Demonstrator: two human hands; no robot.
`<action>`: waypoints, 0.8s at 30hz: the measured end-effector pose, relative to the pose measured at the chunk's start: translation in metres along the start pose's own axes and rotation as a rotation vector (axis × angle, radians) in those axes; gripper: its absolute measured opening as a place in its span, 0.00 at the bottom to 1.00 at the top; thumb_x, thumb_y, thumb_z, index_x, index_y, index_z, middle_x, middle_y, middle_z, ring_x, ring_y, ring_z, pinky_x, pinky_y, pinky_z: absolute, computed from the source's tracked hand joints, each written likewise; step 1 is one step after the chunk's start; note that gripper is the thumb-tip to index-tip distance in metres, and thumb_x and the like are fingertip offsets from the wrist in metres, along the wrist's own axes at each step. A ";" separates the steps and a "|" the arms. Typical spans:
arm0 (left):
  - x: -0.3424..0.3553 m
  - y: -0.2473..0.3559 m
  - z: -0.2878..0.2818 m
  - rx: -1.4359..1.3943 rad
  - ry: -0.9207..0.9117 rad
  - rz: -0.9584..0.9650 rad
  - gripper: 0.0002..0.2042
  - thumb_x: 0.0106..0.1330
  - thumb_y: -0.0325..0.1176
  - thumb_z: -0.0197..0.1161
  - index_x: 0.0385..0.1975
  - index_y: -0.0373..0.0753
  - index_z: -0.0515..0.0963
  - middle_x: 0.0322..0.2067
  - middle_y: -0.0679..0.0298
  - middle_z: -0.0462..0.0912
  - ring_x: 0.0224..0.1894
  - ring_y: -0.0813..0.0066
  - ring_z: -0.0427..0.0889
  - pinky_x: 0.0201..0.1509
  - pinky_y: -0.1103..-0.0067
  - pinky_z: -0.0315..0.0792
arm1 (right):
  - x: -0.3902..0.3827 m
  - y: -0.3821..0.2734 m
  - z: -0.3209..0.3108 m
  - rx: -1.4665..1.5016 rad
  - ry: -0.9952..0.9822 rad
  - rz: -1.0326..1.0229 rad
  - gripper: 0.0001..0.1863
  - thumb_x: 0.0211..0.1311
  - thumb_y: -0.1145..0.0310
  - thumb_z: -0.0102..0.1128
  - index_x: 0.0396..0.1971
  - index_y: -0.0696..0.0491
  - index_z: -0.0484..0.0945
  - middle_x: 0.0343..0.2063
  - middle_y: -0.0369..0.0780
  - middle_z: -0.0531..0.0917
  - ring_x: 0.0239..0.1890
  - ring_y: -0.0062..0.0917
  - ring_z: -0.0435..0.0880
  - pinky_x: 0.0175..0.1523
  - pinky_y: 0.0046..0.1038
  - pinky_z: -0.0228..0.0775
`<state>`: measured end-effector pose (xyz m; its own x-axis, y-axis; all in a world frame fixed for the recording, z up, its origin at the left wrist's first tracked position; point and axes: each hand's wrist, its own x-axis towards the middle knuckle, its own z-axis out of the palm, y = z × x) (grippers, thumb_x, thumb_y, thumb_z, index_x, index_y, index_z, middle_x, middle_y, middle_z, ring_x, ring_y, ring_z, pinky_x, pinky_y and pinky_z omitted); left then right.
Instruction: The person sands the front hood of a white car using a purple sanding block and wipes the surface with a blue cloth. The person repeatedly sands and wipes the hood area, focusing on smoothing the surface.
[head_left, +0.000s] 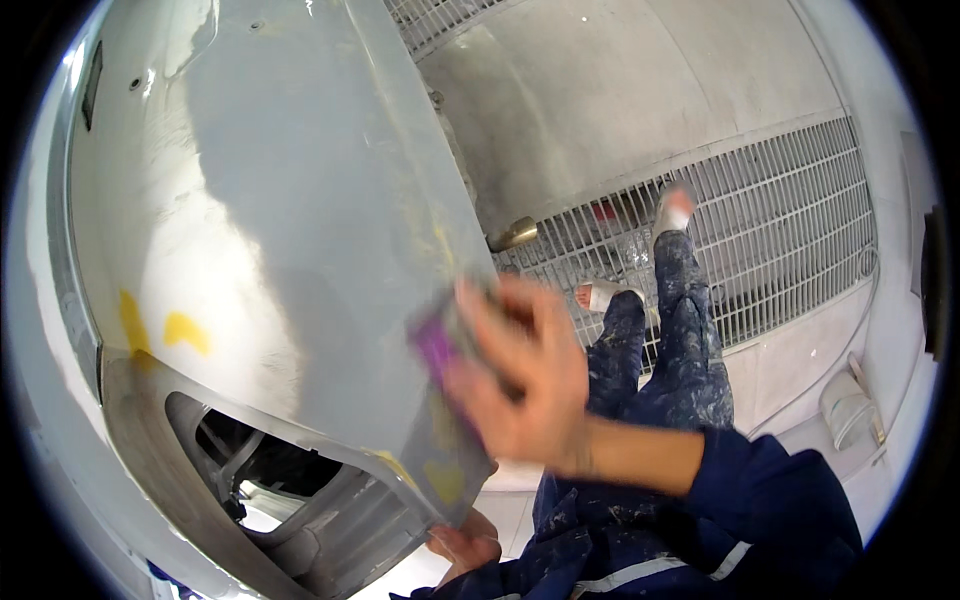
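A sanding block [436,345], dark with a purple side, is held in my right hand [525,375]. The hand is blurred by motion, its fingers closed around the block and pressing it to the grey-primed car body panel [320,200] near its right edge. Lower down, my left hand [466,545] rests with curled fingers at the corner of the panel, beside the lamp opening [265,460]; part of its grip is hidden. White patches and yellow filler marks [187,332] show on the bodywork, with more yellow along the panel's edge.
An exhaust tailpipe [513,235] sticks out from beneath the car. Under my feet in white shoes lies a metal floor grating [780,220]. A whitish bucket [848,410] stands by the wall at right, near a thin cable [822,372].
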<state>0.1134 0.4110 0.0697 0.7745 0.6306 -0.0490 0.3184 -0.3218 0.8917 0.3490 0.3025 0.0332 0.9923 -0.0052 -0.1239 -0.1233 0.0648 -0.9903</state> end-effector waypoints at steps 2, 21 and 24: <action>0.001 -0.001 -0.001 0.023 -0.001 0.018 0.37 0.75 0.59 0.52 0.71 0.34 0.59 0.70 0.52 0.64 0.70 0.58 0.68 0.75 0.60 0.58 | 0.013 0.008 0.000 -0.075 0.035 -0.121 0.26 0.57 0.60 0.74 0.52 0.60 0.86 0.53 0.54 0.76 0.50 0.42 0.79 0.56 0.39 0.74; 0.029 0.008 0.008 0.027 -0.231 0.130 0.37 0.73 0.62 0.51 0.67 0.32 0.65 0.61 0.48 0.74 0.52 0.48 0.83 0.56 0.53 0.78 | 0.044 0.034 -0.004 -0.043 0.089 -0.239 0.28 0.62 0.62 0.68 0.59 0.62 0.80 0.49 0.52 0.78 0.46 0.38 0.80 0.50 0.33 0.75; 0.023 0.021 0.012 -0.003 -0.177 0.048 0.38 0.73 0.63 0.51 0.67 0.32 0.65 0.61 0.49 0.75 0.52 0.49 0.83 0.58 0.53 0.78 | 0.047 0.036 0.000 -0.047 0.127 -0.269 0.28 0.63 0.62 0.67 0.60 0.63 0.80 0.48 0.51 0.78 0.47 0.38 0.80 0.52 0.33 0.74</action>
<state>0.1444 0.4108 0.0817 0.8730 0.4804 -0.0842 0.2770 -0.3465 0.8962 0.3913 0.3046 -0.0084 0.9802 -0.1409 0.1390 0.1401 -0.0022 -0.9901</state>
